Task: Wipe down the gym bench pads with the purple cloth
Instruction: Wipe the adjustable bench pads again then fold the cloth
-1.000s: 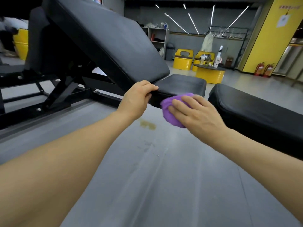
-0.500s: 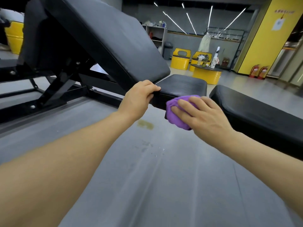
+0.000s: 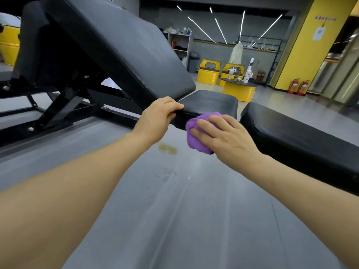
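The left hand [image 3: 157, 115] grips the near edge of the flat seat pad [image 3: 210, 101], its fingers curled over the top of the padding and the thumb tucked underneath. Just to its right, the right hand [image 3: 226, 135] presses the bunched purple cloth [image 3: 196, 139] against the front side of that same seat pad. Its fingers [image 3: 208, 123] lie spread and nearly straight across the cloth, which bulges out below and to the left of the palm. The two hands are near each other but apart, with a short stretch of black pad edge between them.

Above and behind the left hand rises the inclined back pad [image 3: 124, 53], tilted up and away, its lower end meeting the seat pad just beyond the left knuckles. Under it runs the black steel frame [image 3: 58, 111], bolted at its feet on the grey floor [image 3: 174, 220]. To the right of the right hand lies a second black bench pad [image 3: 295, 140], passing behind the right forearm. Below the hands, the floor carries a yellowish stain [image 3: 167, 148]. Far beyond the hands stand yellow drum seats [image 3: 208, 74] and a low round yellow table [image 3: 240, 91] with bottles on it.
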`<control>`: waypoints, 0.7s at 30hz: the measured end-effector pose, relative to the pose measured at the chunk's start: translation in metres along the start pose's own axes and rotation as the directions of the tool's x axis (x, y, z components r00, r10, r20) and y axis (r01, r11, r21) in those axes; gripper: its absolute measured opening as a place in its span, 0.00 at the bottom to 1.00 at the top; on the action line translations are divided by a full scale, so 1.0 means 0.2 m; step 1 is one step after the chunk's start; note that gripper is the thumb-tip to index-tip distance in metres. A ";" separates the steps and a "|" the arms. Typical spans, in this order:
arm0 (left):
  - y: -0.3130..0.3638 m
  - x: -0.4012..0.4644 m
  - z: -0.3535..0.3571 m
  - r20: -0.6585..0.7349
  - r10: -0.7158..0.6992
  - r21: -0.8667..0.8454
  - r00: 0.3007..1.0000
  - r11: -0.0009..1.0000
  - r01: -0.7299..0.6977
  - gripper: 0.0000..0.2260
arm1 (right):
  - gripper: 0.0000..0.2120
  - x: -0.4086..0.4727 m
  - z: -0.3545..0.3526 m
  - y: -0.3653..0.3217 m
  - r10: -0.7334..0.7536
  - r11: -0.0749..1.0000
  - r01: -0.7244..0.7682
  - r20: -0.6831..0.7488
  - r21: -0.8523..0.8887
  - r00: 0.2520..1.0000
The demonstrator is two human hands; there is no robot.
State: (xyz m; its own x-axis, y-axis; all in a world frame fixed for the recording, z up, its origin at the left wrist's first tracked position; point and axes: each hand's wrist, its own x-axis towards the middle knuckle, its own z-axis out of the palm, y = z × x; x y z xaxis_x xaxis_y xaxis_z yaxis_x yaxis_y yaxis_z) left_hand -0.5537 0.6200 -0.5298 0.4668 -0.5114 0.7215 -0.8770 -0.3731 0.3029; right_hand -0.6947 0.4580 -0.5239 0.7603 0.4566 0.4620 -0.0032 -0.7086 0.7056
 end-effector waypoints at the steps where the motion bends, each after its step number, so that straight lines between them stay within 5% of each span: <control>1: 0.00 0.00 0.00 -0.007 -0.010 -0.002 1.000 1.000 0.010 0.14 | 0.22 -0.10 -0.01 0.04 -0.007 1.000 0.007 -0.024 0.002 1.000; 11: 0.06 0.00 -0.01 0.040 -0.064 -0.007 0.997 0.998 0.064 0.14 | 0.22 0.22 0.01 -0.09 0.096 0.995 -0.096 -0.005 -0.021 0.995; 21: 0.19 0.00 -0.01 0.074 -0.110 0.314 0.991 0.946 0.081 0.13 | 0.21 -0.20 -0.01 0.05 0.140 0.990 -0.137 -0.070 0.041 0.988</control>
State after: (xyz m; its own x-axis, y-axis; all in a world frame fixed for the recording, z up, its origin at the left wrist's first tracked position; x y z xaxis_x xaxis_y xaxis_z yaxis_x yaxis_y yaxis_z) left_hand -0.5871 0.6082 -0.5166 0.5673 -0.5232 0.6359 -0.7556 -0.6378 0.1493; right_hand -0.7269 0.4339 -0.5351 0.7052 0.3897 0.5923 -0.0804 -0.7861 0.6129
